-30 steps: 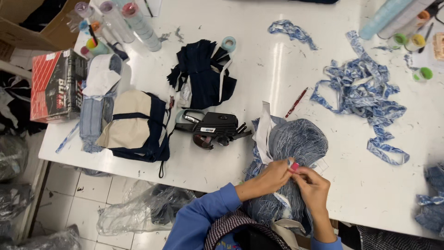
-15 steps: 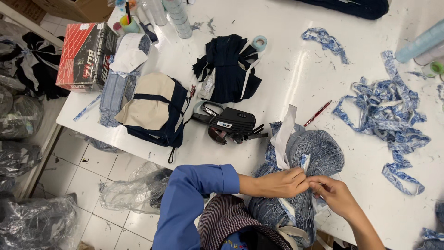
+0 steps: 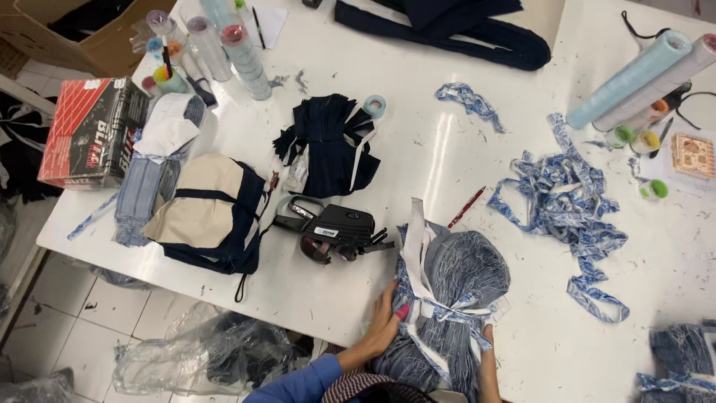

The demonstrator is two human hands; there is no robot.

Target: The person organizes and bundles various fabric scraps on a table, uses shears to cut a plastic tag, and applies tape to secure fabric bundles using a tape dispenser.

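At your far left, a red, black and white rectangular carton (image 3: 91, 134) sits on the table's corner, with an open brown cardboard box (image 3: 71, 33) off the table behind it. Clear tubes of stacked round sticker labels (image 3: 245, 61) stand near the top edge. At the far right lies a small square patterned tan card (image 3: 693, 155).

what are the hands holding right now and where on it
Both hands grip the tied bundle of blue-grey fabric: the left hand presses its left side beside the patterned tie strip, the right hand its lower right edge.
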